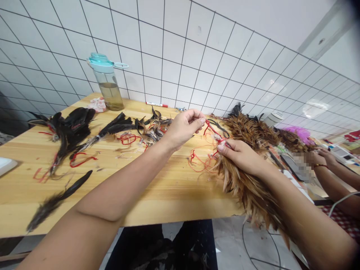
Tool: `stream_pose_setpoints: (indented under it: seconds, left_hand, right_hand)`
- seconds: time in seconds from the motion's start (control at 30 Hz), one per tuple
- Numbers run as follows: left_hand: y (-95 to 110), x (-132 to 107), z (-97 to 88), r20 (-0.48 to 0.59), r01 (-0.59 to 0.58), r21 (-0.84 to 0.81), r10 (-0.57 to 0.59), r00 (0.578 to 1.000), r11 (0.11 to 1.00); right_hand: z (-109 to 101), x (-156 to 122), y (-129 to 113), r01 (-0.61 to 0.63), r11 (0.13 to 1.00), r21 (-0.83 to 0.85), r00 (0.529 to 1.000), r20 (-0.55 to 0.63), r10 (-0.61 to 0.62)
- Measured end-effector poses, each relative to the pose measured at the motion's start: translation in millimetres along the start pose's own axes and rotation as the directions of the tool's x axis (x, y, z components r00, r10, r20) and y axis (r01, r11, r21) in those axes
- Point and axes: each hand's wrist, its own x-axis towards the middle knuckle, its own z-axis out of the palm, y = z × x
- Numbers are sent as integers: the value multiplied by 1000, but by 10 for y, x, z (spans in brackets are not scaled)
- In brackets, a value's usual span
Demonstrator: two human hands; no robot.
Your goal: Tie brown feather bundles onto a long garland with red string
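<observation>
**Wooden table (pixel 157 187) by a tiled wall (pixel 174 48): red string (pixel 210 128) pinched, brown feathers (pixel 250 187) gripped**

Pale planks underfoot of everything, white square tiles with dark joints behind.

Left hand (pixel 184 127) raised just above the table, thumb and forefinger closed tight on one end of the red string, other fingers curled in. Right hand (pixel 239 153) lower and to the right, fingers wrapped shut around the bound stems of the brown feathers, thumb pressed on top where the string meets the stems. String short and straight between the two hands, more of it in loose loops on the wood just below.

Brown feathers bunched at the table's right end, tips hanging over the front edge under the right wrist.

Further left, black feathers (pixel 70 127) in bunches, scraps of red string among them. One long dark feather (pixel 60 198) alone near the front edge. Against the wall, a clear bottle (pixel 108 84) with a pale green lid, partly filled with yellowish liquid, upright. Just beside it a small pink and white cloth (pixel 97 104). Along the foot of the wall, a red and white marker (pixel 156 104) lying flat.

At the far right, another person's hands (pixel 323 157) over their own work, well apart from the gripped bunch; what they hold blurred out. Beyond them, a tuft of pink feathers (pixel 299 133).
</observation>
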Motion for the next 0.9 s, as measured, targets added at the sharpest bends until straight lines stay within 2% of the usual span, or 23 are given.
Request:
stream_pose_setpoints:
  seconds: [0.2,0.47,0.73,0.9]
  left_hand:
    - [15,-1,-11,8,60,-14,-60,998,998]
    - [21,12,-21,33,81,-44,-80,996,996]
    - [26,16,-61,143,170,-165,-147,979,972]
    - [0,56,-136,293,324,-262,-245,924,909]
  right_hand:
    - [-8,-8,-32,15,1000,-17,1000,3,-14]
    - [-9,-22,-21,-3,1000,-7,999,45,3]
    - [-28,-33,5,31,999,8,997,73,-31]
    - [-34,-48,12,57,998,30,992,110,-60]
